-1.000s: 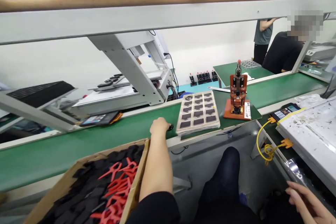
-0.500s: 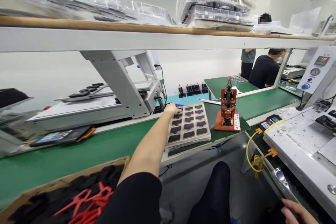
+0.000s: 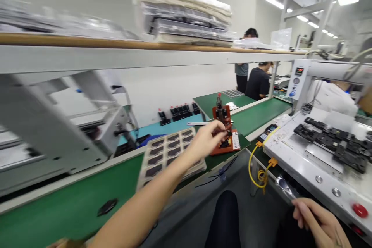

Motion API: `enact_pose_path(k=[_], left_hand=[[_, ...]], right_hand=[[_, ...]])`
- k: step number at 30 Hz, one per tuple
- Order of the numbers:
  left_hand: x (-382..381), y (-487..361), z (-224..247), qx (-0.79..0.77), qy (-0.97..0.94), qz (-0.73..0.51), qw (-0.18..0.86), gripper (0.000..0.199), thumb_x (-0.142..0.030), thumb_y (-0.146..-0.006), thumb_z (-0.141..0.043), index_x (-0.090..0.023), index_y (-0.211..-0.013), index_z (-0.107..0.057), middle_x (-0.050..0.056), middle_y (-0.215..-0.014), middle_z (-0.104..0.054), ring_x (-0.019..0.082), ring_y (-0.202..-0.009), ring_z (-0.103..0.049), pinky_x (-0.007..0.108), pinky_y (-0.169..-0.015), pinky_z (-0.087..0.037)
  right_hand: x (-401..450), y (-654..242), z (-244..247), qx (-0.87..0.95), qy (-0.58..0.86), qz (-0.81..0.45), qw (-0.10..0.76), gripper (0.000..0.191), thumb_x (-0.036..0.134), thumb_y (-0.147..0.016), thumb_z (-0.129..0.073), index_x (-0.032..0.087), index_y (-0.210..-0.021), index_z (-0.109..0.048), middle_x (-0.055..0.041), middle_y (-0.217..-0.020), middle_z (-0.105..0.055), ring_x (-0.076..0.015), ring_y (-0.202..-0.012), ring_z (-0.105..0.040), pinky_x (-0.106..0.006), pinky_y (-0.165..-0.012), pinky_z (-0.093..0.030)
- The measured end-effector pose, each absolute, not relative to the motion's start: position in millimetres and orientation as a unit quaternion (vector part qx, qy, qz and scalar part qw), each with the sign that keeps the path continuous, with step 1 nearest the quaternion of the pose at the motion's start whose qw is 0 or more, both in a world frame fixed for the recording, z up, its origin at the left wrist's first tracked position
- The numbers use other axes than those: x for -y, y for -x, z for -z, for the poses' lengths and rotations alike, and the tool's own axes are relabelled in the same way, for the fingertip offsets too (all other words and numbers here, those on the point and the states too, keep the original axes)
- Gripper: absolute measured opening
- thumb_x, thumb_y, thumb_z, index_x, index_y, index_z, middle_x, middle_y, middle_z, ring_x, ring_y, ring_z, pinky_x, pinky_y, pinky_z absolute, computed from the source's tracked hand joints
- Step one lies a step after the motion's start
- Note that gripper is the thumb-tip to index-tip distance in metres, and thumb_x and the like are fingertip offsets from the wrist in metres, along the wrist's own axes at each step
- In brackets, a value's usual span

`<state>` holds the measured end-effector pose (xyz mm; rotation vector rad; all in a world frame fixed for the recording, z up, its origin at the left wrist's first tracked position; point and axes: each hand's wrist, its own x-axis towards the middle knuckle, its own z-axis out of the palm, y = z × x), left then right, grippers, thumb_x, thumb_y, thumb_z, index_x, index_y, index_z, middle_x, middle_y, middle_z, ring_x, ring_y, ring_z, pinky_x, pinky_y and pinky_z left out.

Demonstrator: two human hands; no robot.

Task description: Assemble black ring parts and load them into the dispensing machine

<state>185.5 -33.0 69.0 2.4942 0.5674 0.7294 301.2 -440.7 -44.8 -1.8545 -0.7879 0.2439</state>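
Over the tray's right side, my left hand (image 3: 207, 139) reaches to the front of a red-orange fixture (image 3: 223, 114), its fingers pinched together; a small dark piece at the fingertips is too blurred to make out. The pale tray (image 3: 165, 139) with dark flat pieces in its compartments lies on the green bench, partly hidden by my forearm. At the lower right, my right hand (image 3: 316, 217) has bent fingers, close to the front edge of the white machine (image 3: 290, 155). Whether it holds anything does not show.
A shelf (image 3: 174, 54) with stacked clear trays (image 3: 186, 23) crosses above the bench. Yellow cable (image 3: 251, 170) hangs between bench and machine. A black oval object (image 3: 107, 207) lies on the green surface (image 3: 72, 201). Several black fixtures stand behind. People are in the background.
The view has turned to the right. My left hand has left the tray's far left corner and moved right to the red-orange fixture. My right hand shows more fully.
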Motion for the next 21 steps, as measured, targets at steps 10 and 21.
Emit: enact_pose_path(k=[10, 21], left_hand=[[197, -274, -47, 0.394, -0.822, -0.371, 0.177, 0.016, -0.011, -0.11, -0.046, -0.019, -0.106, -0.06, 0.011, -0.105, -0.073, 0.02, -0.096, -0.072, 0.028, -0.083, -0.062], [246, -313, -46, 0.428, -0.819, -0.342, 0.174, 0.021, -0.012, -0.11, -0.043, -0.019, -0.098, -0.059, 0.01, -0.099, -0.07, 0.021, -0.086, -0.068, 0.031, -0.077, -0.061]], right_hand=[[426, -319, -25, 0.366, 0.729, 0.006, 0.578, 0.057, 0.038, -0.091, -0.084, 0.026, -0.143, -0.065, -0.0065, -0.113, -0.071, -0.0196, -0.084, -0.065, -0.033, -0.074, -0.059], [461, -335, -30, 0.319, 0.779, 0.089, 0.532, 0.032, 0.029, -0.089, -0.079, 0.023, -0.12, -0.073, -0.0007, -0.087, -0.067, -0.0181, -0.073, -0.062, -0.032, -0.07, -0.055]])
